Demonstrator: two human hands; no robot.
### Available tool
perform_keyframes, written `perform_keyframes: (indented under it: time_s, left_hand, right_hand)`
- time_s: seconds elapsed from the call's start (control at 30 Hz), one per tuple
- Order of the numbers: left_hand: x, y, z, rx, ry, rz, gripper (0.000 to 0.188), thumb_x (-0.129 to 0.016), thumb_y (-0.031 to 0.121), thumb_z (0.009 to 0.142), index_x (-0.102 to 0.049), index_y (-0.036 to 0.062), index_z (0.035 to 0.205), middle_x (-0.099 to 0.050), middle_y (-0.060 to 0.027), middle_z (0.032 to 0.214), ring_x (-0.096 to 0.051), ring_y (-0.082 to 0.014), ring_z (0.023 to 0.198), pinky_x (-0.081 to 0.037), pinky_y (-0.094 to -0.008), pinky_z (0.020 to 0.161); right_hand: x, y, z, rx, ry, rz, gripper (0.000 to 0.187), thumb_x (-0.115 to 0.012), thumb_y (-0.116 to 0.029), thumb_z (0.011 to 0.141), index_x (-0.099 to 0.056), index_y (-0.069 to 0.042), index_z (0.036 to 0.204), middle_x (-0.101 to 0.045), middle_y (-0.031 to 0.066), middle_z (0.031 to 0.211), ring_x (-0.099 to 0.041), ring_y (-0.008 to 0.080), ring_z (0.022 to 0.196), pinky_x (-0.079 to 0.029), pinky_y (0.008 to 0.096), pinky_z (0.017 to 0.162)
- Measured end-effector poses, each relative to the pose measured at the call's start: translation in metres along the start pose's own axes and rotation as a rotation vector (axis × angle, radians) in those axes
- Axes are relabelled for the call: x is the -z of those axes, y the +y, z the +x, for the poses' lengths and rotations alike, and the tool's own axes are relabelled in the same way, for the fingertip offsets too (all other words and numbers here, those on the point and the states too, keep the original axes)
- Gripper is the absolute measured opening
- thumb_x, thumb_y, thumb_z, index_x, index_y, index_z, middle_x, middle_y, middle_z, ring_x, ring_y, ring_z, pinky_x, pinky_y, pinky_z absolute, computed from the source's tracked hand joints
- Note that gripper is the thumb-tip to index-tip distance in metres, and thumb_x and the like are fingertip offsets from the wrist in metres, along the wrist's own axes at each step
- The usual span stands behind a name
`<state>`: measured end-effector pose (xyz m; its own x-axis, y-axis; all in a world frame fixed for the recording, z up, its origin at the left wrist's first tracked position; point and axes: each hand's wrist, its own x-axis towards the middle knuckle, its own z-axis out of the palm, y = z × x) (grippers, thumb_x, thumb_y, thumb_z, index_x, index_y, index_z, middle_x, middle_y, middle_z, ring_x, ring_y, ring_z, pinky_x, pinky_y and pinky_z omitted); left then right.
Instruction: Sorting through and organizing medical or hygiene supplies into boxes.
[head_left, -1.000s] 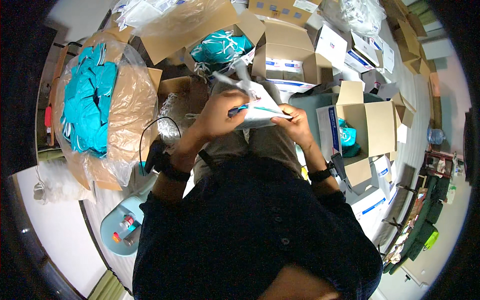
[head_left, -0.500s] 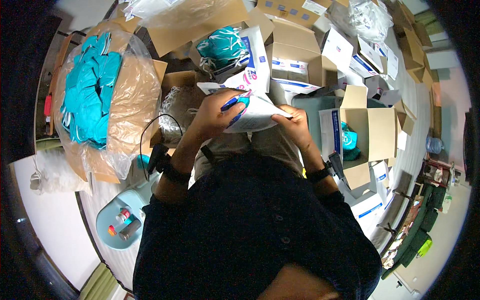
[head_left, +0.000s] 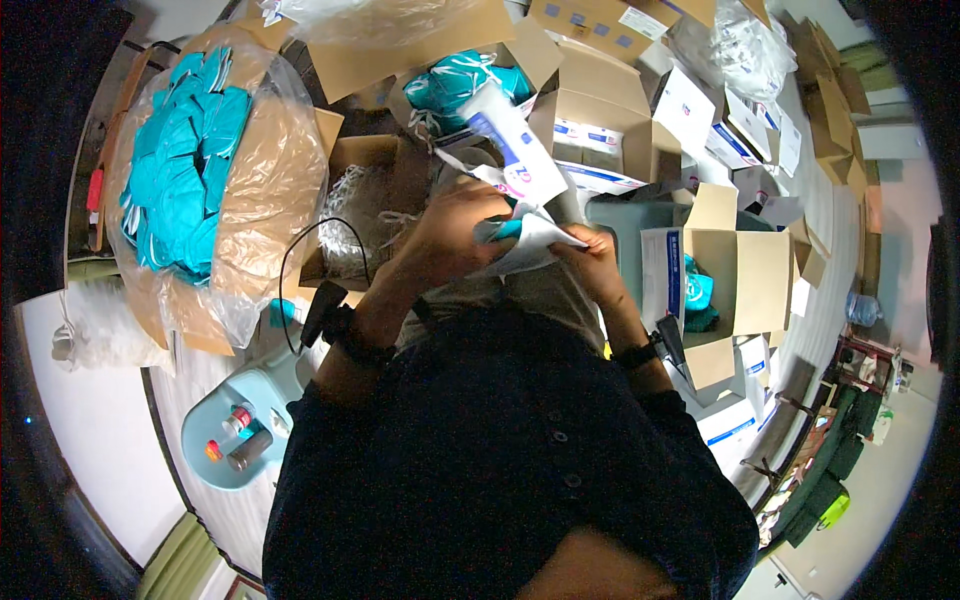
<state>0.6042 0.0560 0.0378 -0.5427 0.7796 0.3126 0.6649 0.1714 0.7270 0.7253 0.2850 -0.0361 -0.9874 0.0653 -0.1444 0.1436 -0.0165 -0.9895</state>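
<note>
In front of my lap is a white printed bag [head_left: 530, 172] with blue and pink marks, its upper part bent upward and its near mouth spread apart. My right hand [head_left: 594, 262] pinches the bag's right edge between thumb and fingers. At the left side of the mouth, my left hand [head_left: 448, 232] is closed around a teal folded piece [head_left: 506, 231], seemingly a face mask, which lies partly inside the bag. The left fingertips are partly hidden by the bag.
A plastic-lined carton at left holds piled teal masks [head_left: 185, 165]. Ahead, an open box holds more teal masks [head_left: 460, 88] beside a box of white straps [head_left: 350, 215]. Open cartons [head_left: 760, 285] stand at right. A blue tub [head_left: 215, 470] with bottles sits lower left.
The bag's mouth has spread and its upper part has swung upward and right. My left hand has shifted slightly right, and more of the teal piece shows at the mouth.
</note>
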Motion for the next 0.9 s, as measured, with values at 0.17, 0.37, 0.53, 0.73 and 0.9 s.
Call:
perform_keyframes:
  time_s: [0.17, 0.37, 0.53, 0.73, 0.9]
  left_hand:
    - [0.000, -0.003, 0.000, -0.006, -0.038, -0.061, 0.028, -0.071, 0.011, 0.067, -0.063, 0.0023, 0.092, -0.062, -0.0172, 0.092, -0.059, -0.0374, 0.089, -0.047, -0.0444, 0.077]
    - [0.002, 0.003, -0.018, 0.264, -0.077, -0.129, 0.028, -0.075, 0.017, 0.068, -0.066, 0.0050, 0.091, -0.066, -0.0148, 0.084, -0.065, -0.0303, 0.077, -0.050, -0.0388, 0.068]
    - [0.009, 0.014, -0.015, 0.537, -0.095, -0.219, 0.030, -0.080, 0.028, 0.072, -0.066, 0.0037, 0.083, -0.066, -0.0120, 0.076, -0.066, -0.0224, 0.070, -0.049, -0.0353, 0.062]
    - [-0.002, -0.016, -0.007, 0.371, 0.106, -0.121, 0.026, -0.078, 0.024, 0.076, -0.067, 0.0017, 0.085, -0.065, -0.0115, 0.074, -0.063, -0.0173, 0.068, -0.049, -0.0339, 0.063]
    - [0.011, -0.070, 0.006, 0.567, 0.588, -0.477, 0.029, -0.075, 0.020, 0.079, -0.064, 0.0000, 0.096, -0.065, -0.0077, 0.082, -0.062, -0.0181, 0.076, -0.050, -0.0337, 0.070]
  right_hand:
    - [0.002, 0.015, 0.004, 0.018, -0.039, -0.100, 0.017, -0.066, 0.004, 0.081, -0.068, 0.000, 0.098, -0.067, -0.0004, 0.084, -0.059, 0.0068, 0.078, -0.048, 0.0217, 0.071]
    - [0.001, 0.021, 0.005, -0.016, -0.056, -0.140, 0.011, -0.066, 0.004, 0.081, -0.069, -0.001, 0.090, -0.067, 0.0017, 0.082, -0.061, 0.0089, 0.075, -0.050, 0.0231, 0.070]
    - [0.012, 0.009, 0.007, -0.020, -0.048, -0.177, 0.008, -0.068, 0.002, 0.079, -0.069, 0.001, 0.087, -0.066, 0.0018, 0.079, -0.059, 0.0081, 0.073, -0.047, 0.0225, 0.066]
    - [0.035, -0.005, 0.007, -0.076, 0.140, -0.248, 0.009, -0.072, -0.002, 0.077, -0.067, -0.001, 0.086, -0.060, -0.0038, 0.069, -0.050, 0.0055, 0.063, -0.041, 0.0240, 0.057]
    - [0.100, 0.012, -0.014, -0.216, 0.485, -0.072, 0.007, -0.067, 0.000, 0.080, -0.068, 0.000, 0.087, -0.060, -0.0029, 0.074, -0.049, 0.0061, 0.063, -0.038, 0.0226, 0.057]
